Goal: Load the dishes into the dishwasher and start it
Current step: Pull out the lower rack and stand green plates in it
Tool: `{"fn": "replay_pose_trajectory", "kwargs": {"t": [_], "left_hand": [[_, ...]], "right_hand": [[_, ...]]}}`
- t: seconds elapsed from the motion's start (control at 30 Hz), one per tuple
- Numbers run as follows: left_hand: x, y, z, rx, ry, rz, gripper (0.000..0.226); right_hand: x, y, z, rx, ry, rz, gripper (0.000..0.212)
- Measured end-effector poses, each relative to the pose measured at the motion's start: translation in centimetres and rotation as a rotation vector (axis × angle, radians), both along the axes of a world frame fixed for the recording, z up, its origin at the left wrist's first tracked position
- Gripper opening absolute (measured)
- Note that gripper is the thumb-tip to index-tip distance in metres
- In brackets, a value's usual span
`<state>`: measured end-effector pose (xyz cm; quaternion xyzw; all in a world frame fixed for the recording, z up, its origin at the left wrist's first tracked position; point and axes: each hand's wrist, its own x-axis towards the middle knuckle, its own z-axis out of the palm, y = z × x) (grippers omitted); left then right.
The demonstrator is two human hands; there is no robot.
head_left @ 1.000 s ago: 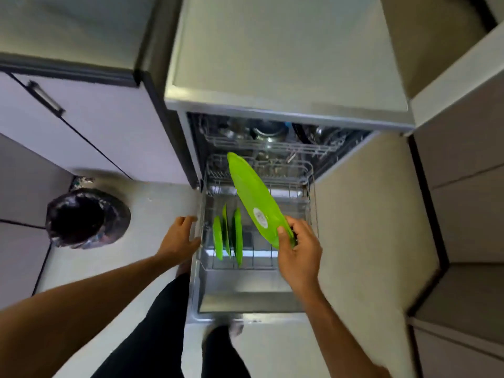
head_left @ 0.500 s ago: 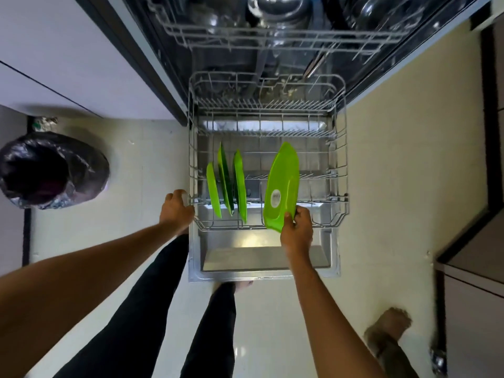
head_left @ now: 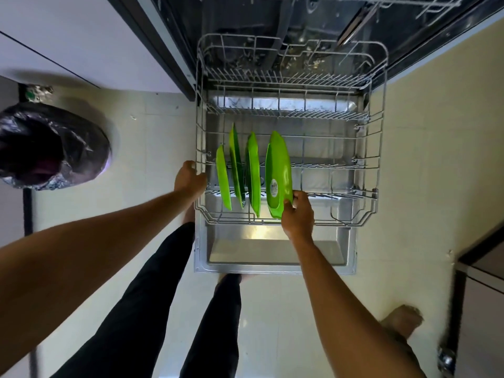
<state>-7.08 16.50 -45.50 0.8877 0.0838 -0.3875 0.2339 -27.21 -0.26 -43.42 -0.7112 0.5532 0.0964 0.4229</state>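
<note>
Pinching the near rim of a green plate (head_left: 278, 170) between thumb and fingers, a person's right hand (head_left: 298, 215) held it on edge among the tines by the front edge of the pulled-out rack (head_left: 379, 170), a little left of the middle. The plate stood nearly upright, its labelled face turned right, just beside three plates (head_left: 253, 173) slotted in a row toward the rack's front-left corner. All were edge-on and roughly parallel, apparently so that water could reach each face and the row stayed compact. The left hand (head_left: 190, 179) curled over the rack's left wall, likely to keep it from rolling while the plate was seated. The rack sat above the lowered door (head_left: 272, 255) of the dishwasher (head_left: 300, 28). A bin bag (head_left: 49, 148) stood on the floor well off to the left. Judging by the grip, the plate was not yet let go, and further loading, shutting the door and starting the machine seemingly remained.
</note>
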Motion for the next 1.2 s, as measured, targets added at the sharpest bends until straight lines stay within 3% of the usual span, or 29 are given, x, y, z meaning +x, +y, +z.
{"fn": "replay_pose_trajectory", "kwargs": {"t": [0.27, 0.5, 0.67, 0.83, 1.2], "left_hand": [[0.0, 1.5, -0.7, -0.073, -0.102, 0.014, 0.039], [0.0, 1.9, -1.0, -0.068, -0.150, -0.009, 0.037], [-0.6, 1.4, -0.5, -0.085, -0.220, -0.012, 0.039], [-0.6, 0.5, 1.1, -0.201, -0.459, -0.137, 0.036], [-1.0, -1.3, 2.9, -0.275, -0.503, -0.178, 0.025]], "right_hand": [[1.1, 0.7, -1.7, 0.089, 0.019, 0.069, 0.021], [2.1, 0.3, -2.6, 0.162, 0.127, 0.162, 0.040], [1.9, -0.5, -2.4, 0.180, 0.118, 0.082, 0.038], [1.5, -2.3, -1.2, 0.130, 0.107, 0.017, 0.028], [2.0, -2.4, -0.3, 0.234, 0.023, 0.127, 0.035]]}}
